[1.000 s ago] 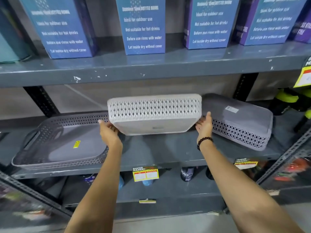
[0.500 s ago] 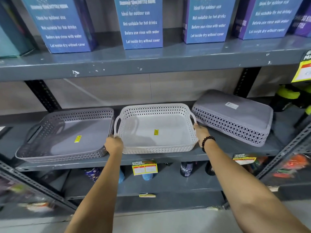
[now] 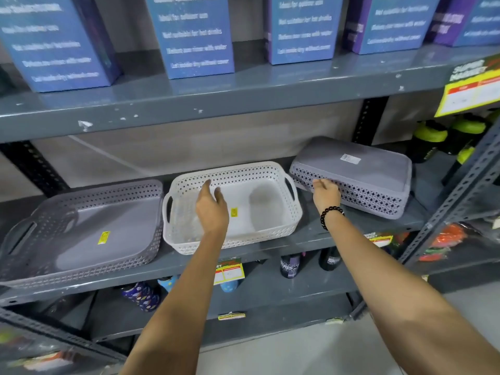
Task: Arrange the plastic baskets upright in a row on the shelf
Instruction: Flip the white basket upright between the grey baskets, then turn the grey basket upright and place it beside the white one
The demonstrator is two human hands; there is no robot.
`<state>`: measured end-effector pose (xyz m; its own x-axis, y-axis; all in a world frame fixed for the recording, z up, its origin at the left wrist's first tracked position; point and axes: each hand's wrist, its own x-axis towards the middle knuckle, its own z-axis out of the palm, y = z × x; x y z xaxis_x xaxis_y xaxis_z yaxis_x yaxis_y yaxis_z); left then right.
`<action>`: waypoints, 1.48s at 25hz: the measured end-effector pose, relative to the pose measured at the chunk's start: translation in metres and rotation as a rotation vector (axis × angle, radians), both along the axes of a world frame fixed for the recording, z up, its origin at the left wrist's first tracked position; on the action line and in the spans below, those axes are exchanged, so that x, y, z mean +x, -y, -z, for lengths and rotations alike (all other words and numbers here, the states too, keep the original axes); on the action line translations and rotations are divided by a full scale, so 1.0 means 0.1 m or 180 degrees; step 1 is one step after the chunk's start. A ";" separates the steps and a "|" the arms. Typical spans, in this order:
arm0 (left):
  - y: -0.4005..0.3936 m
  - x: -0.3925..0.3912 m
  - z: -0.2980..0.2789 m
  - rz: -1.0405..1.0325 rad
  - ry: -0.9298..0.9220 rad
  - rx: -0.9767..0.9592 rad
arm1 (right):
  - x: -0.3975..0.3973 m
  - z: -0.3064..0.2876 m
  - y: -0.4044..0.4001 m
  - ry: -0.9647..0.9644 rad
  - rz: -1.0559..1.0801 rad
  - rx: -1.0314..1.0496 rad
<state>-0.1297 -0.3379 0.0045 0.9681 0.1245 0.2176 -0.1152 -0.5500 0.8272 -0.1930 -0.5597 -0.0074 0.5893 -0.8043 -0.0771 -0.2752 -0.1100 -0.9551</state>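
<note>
Head view: right hand [image 3: 326, 192] is touching the overturned grey perforated plastic basket [image 3: 357, 174], fingers curled at its left edge; left hand [image 3: 212, 209] is hovering open and empty over the upright white perforated plastic basket [image 3: 270, 234].

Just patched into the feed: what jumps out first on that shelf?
Three baskets sit on the middle shelf: a grey basket on the left and a white basket in the centre, both upright, and an overturned grey basket on the right. The right hand touches the overturned one; the left hand hovers over the white.
</note>
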 end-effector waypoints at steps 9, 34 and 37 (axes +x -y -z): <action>2.08 0.33 -0.23 0.1552 -0.0112 0.0223 | -0.33 -0.16 1.48 -0.0684 0.0967 -0.0956; 2.22 0.61 -0.10 0.1066 -0.1739 -0.2715 | -0.43 0.12 2.54 0.1683 0.0970 0.2173; 2.16 0.70 -0.21 0.0984 -0.1682 -0.0684 | -0.52 -0.07 2.53 0.1516 0.1039 0.2238</action>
